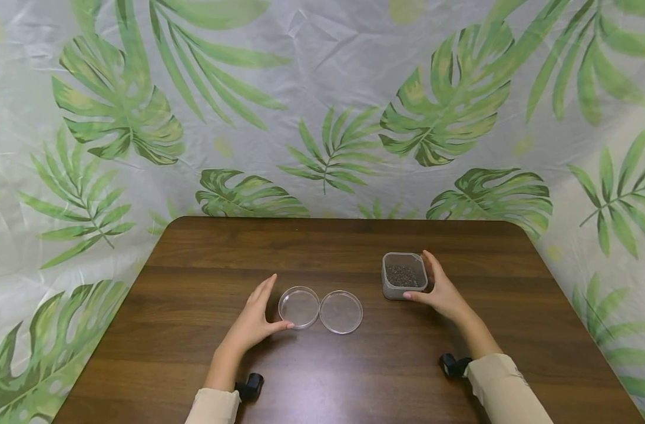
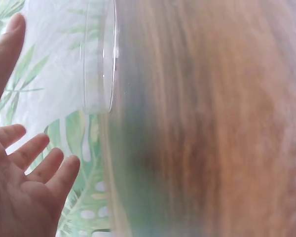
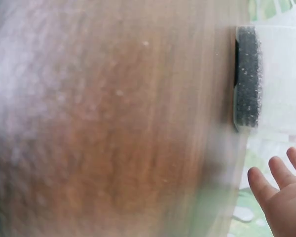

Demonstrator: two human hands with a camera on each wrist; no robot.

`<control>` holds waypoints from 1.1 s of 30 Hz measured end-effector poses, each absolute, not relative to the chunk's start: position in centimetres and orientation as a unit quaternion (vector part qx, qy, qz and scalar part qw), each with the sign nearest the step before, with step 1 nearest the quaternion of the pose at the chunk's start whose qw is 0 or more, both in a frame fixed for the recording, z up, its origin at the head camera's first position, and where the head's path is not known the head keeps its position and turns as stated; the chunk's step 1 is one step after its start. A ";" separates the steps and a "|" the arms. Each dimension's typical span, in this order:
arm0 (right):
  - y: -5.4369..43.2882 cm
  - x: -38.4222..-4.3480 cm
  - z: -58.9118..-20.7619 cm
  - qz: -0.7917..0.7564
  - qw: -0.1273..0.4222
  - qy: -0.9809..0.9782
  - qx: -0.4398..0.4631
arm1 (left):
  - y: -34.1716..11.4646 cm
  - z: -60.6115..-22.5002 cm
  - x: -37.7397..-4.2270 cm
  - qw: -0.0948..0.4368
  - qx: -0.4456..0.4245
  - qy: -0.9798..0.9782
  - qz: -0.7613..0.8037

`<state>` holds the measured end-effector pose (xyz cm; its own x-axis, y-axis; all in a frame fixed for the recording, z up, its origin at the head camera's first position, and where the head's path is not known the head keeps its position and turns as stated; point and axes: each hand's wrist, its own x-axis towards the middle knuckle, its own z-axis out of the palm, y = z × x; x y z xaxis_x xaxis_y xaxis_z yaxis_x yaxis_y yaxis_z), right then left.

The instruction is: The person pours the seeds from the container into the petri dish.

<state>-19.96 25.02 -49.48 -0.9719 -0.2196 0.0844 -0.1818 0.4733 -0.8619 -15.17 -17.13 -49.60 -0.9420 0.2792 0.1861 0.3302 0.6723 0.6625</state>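
Note:
Two clear round petri dish halves lie side by side on the table, the left one [image 1: 298,307] and the right one [image 1: 341,312]. Beside the left half is my left hand [image 1: 252,321], its fingers spread and its thumb by the near rim. A clear plastic square container [image 1: 389,290] with dark soil-like grains [image 1: 402,275] stands to the right. My right hand [image 1: 445,296] curves loosely along its right side, thumb near the front corner; contact is unclear. The right wrist view shows fingers [image 3: 261,183] spread apart below the container [image 3: 283,74].
A brown wooden table [image 1: 349,377] with rounded far corners bears everything. Behind it hangs a pale cloth [image 1: 343,70] printed with green leaves. Black wrist-worn devices [image 1: 250,387] sit at both cuffs.

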 end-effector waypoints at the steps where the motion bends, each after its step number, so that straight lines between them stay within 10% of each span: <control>1: 25.0 -20.0 -49.6 -0.504 0.022 0.855 -0.117 | -17.1 -49.7 -15.1 0.027 -0.162 -0.912 -0.375; 33: 24.7 -20.5 -51.0 -0.559 0.031 0.822 -0.108 | -17.0 -52.7 -16.2 -0.046 -0.142 -0.860 -0.488</control>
